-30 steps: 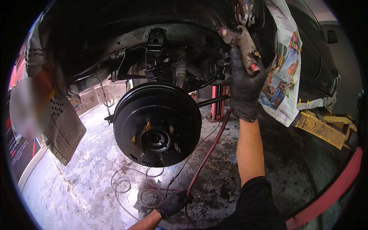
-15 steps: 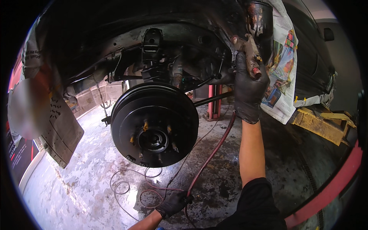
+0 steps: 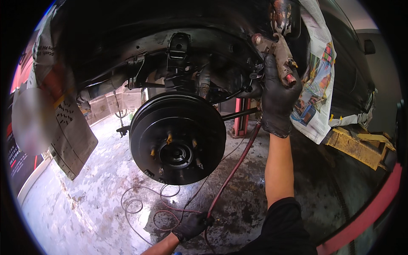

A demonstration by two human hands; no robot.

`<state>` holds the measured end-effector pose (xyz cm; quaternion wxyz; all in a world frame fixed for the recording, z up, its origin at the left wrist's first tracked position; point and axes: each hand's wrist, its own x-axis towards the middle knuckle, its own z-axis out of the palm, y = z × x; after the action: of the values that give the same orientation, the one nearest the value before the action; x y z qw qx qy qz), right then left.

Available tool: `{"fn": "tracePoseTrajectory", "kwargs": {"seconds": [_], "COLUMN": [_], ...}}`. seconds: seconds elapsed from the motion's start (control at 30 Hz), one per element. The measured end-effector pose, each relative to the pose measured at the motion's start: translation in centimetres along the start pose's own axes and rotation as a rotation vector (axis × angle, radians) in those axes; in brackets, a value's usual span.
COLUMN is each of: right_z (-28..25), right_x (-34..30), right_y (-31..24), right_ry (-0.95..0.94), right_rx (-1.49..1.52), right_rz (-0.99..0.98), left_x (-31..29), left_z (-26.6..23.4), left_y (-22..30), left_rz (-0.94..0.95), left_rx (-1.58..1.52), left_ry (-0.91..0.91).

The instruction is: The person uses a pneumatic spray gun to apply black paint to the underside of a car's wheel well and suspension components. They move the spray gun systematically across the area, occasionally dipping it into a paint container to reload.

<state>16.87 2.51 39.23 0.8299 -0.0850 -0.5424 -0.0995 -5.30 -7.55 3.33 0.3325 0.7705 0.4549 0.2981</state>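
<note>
My right hand (image 3: 280, 95), in a black glove, is raised and closed around the grip of a stained spray gun (image 3: 282, 57) with a red knob at its rear. A dark red air hose (image 3: 238, 163) runs down from below that hand. Lower down, my left hand (image 3: 191, 226), gloved in black too, is closed on the same hose. The gun points into a dark wheel arch (image 3: 221, 36), right of and above a glossy black brake drum (image 3: 178, 140) with several studs. A shiny stained container (image 3: 281, 17) shows beyond the gun; its link to the gun is unclear.
Newspaper (image 3: 316, 85) covers the vehicle's right edge, and more newspaper (image 3: 76, 136) hangs at left. A yellow lift arm (image 3: 359, 146) and a red beam (image 3: 361, 229) stand at right. Thin hose (image 3: 136, 206) lies coiled on the stained floor. A red post (image 3: 241, 119) stands behind the drum.
The drum and wheel arch appear slightly farther right in the view. My right hand and the spray gun have shifted slightly right and down in it. Both hands keep their grip.
</note>
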Motion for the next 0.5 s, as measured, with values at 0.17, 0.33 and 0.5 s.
{"fn": "tracePoseTrajectory", "kwargs": {"seconds": [0.17,0.33,0.5], "right_z": [1.0,1.5,1.1], "right_x": [-0.4,-0.5,-0.3], "right_y": [-1.1,-1.4,-0.9], "right_ry": [-0.04,-0.053,-0.051], "right_rx": [0.043,0.188,0.087], "right_rz": [0.064,0.023,0.067], "left_x": [-0.4,-0.7,-0.5], "left_z": [0.3,0.2,-0.3], "left_y": [-0.6,-0.8,-0.7], "left_rz": [-0.032,0.015,-0.105], "left_rx": [-0.004,0.005,0.051], "left_ry": [0.033,0.061,-0.017]}}
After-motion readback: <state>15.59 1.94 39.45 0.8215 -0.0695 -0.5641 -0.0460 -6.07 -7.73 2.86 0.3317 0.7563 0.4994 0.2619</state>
